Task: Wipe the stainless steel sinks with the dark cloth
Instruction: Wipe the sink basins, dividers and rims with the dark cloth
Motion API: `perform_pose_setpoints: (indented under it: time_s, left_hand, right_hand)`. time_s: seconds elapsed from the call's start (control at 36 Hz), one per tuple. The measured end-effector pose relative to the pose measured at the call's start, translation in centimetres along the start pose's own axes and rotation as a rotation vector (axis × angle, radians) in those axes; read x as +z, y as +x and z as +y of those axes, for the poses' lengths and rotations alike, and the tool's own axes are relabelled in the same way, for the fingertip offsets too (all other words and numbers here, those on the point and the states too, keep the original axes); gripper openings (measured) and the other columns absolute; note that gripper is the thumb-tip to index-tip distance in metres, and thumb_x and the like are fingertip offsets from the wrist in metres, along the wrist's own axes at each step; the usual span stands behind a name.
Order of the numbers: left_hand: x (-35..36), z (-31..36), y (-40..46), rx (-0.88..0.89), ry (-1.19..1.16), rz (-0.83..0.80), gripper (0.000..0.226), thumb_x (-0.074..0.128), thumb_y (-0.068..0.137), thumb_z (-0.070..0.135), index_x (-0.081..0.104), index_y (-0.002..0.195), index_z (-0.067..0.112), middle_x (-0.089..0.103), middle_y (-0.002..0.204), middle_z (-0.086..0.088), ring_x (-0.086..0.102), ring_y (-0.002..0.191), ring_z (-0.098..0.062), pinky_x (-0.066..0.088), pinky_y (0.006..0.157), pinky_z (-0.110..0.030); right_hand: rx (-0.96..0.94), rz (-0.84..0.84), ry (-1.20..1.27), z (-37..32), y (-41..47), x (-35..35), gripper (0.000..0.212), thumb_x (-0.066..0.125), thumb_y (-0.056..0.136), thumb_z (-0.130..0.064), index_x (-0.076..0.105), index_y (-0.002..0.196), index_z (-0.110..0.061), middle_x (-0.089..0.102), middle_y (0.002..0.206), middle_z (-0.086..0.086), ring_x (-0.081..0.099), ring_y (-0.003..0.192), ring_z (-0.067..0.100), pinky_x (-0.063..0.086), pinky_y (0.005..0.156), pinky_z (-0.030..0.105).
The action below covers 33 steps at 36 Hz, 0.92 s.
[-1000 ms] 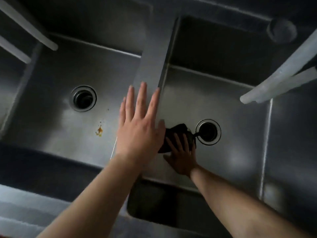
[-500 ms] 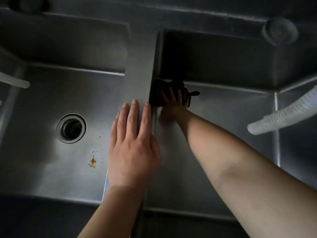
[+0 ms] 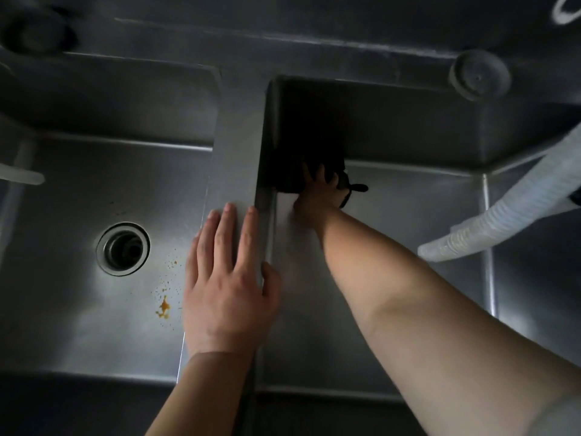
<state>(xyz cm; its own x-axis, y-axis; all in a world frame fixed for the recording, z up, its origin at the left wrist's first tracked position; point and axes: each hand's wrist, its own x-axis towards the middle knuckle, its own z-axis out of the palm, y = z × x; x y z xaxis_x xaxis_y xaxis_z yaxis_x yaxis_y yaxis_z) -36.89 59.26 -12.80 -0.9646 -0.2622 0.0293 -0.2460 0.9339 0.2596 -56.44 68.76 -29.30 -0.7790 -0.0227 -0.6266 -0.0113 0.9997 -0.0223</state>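
Observation:
Two stainless steel sink basins lie side by side, the left basin [image 3: 78,190] and the right basin [image 3: 408,209], split by a flat steel divider [image 3: 239,158]. My right hand [image 3: 317,196] reaches into the far left corner of the right basin and presses the dark cloth [image 3: 292,180] against the bottom near the divider wall, fingers spread over it. A dark loop of the cloth sticks out to the right. My left hand [image 3: 226,284] rests flat on the divider, fingers straight, thumb over its right edge.
The left basin has a round drain [image 3: 123,248] and orange splatter [image 3: 163,308] near the divider. A white ribbed hose [image 3: 503,215] hangs over the right basin's right side. A round cap [image 3: 479,73] sits on the back ledge. A pale tube end [image 3: 22,177] shows at far left.
My right hand has carried the cloth from beside the right basin's drain to the far left corner and stays there. The view has shifted forward; my left hand remains on the divider.

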Motion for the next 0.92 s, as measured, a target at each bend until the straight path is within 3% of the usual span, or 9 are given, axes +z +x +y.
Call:
perform_pose_setpoints:
  time_s: [0.14, 0.28, 0.36, 0.42, 0.44, 0.53, 0.64, 0.72, 0.92]
  left_hand:
    - [0.0, 0.1, 0.0, -0.01, -0.012, 0.001, 0.071, 0.056, 0.084, 0.026, 0.038, 0.152, 0.015, 0.04, 0.154, -0.016, 0.029, 0.147, -0.033, 0.016, 0.121, -0.042]
    - [0.2, -0.2, 0.0, -0.015, -0.033, 0.004, 0.072, 0.056, 0.083, 0.027, 0.038, 0.152, 0.014, 0.038, 0.155, -0.015, 0.028, 0.147, -0.033, 0.011, 0.122, -0.039]
    - [0.3, -0.2, 0.0, -0.014, -0.028, 0.017, 0.071, 0.056, 0.083, 0.026, 0.039, 0.151, 0.014, 0.039, 0.154, -0.016, 0.029, 0.145, -0.035, 0.016, 0.121, -0.042]
    - [0.4, -0.4, 0.2, 0.003, -0.004, 0.034, 0.072, 0.057, 0.081, 0.021, 0.039, 0.15, 0.013, 0.04, 0.153, -0.018, 0.03, 0.144, -0.036, 0.02, 0.12, -0.045]
    - [0.5, -0.4, 0.1, 0.011, 0.011, 0.03, 0.072, 0.056, 0.081, 0.019, 0.039, 0.151, 0.012, 0.039, 0.153, -0.019, 0.03, 0.144, -0.037, 0.021, 0.119, -0.046]
    - [0.6, -0.3, -0.1, -0.005, 0.022, 0.019, 0.07, 0.051, 0.083, 0.017, 0.038, 0.151, 0.012, 0.037, 0.155, -0.019, 0.028, 0.145, -0.037, 0.021, 0.12, -0.047]
    - [0.6, -0.2, -0.3, 0.002, 0.047, 0.006, 0.071, 0.051, 0.086, 0.018, 0.033, 0.153, 0.014, 0.033, 0.157, -0.019, 0.025, 0.146, -0.037, 0.018, 0.121, -0.048]
    - [0.4, 0.0, -0.4, -0.002, 0.081, -0.002, 0.072, 0.053, 0.085, 0.018, 0.031, 0.154, 0.015, 0.032, 0.157, -0.018, 0.024, 0.146, -0.038, 0.019, 0.121, -0.05]
    - [0.9, 0.0, -0.5, 0.022, 0.135, 0.036, 0.076, 0.062, 0.083, 0.015, 0.031, 0.153, 0.013, 0.034, 0.156, -0.019, 0.027, 0.145, -0.039, 0.023, 0.12, -0.051]
  right_hand:
    - [0.207, -0.003, 0.174, 8.9, 1.4, 0.0, 0.097, 0.062, 0.087, -0.039, -0.009, 0.153, -0.043, -0.011, 0.165, -0.005, -0.003, 0.151, 0.033, 0.014, 0.117, 0.059]
    - [0.328, -0.028, 0.179, 20.3, 1.4, 1.1, 0.105, 0.064, 0.084, -0.059, -0.013, 0.153, -0.04, -0.006, 0.165, 0.007, 0.002, 0.151, 0.032, 0.01, 0.12, 0.052]
    - [0.375, -0.149, 0.055, 29.1, 7.9, 6.0, 0.149, 0.063, 0.016, -0.098, -0.013, 0.14, -0.064, 0.004, 0.164, -0.006, 0.014, 0.144, 0.012, 0.024, 0.111, 0.045]
    - [0.392, -0.138, 0.029, 29.6, 8.6, 7.9, 0.161, 0.055, 0.004, -0.099, -0.017, 0.142, -0.059, 0.004, 0.164, -0.007, 0.016, 0.147, 0.021, 0.025, 0.112, 0.05]
    - [0.379, -0.108, 0.032, 27.5, 6.3, 7.9, 0.158, 0.061, 0.015, -0.095, -0.016, 0.146, -0.052, 0.003, 0.164, -0.004, 0.015, 0.148, 0.027, 0.022, 0.115, 0.053]
    - [0.198, 0.1, 0.117, 19.8, -1.7, 7.0, 0.102, 0.06, 0.075, -0.062, 0.001, 0.155, -0.038, 0.003, 0.165, 0.007, 0.006, 0.15, 0.033, 0.009, 0.12, 0.055]
    - [0.004, 0.074, 0.054, 16.3, -6.2, 8.6, 0.091, 0.056, 0.078, -0.059, 0.001, 0.15, -0.054, -0.002, 0.165, 0.005, -0.005, 0.15, 0.034, 0.003, 0.117, 0.059]
    - [-0.241, -0.049, -0.072, 13.4, -9.3, 9.5, 0.091, 0.059, 0.08, -0.055, 0.003, 0.152, -0.05, -0.003, 0.165, 0.003, -0.006, 0.149, 0.04, 0.002, 0.116, 0.062]
    - [-0.332, 0.006, -0.121, 13.5, -9.8, 9.8, 0.064, 0.025, 0.094, -0.067, 0.003, 0.152, -0.05, -0.005, 0.166, -0.004, -0.011, 0.151, 0.031, -0.001, 0.119, 0.056]
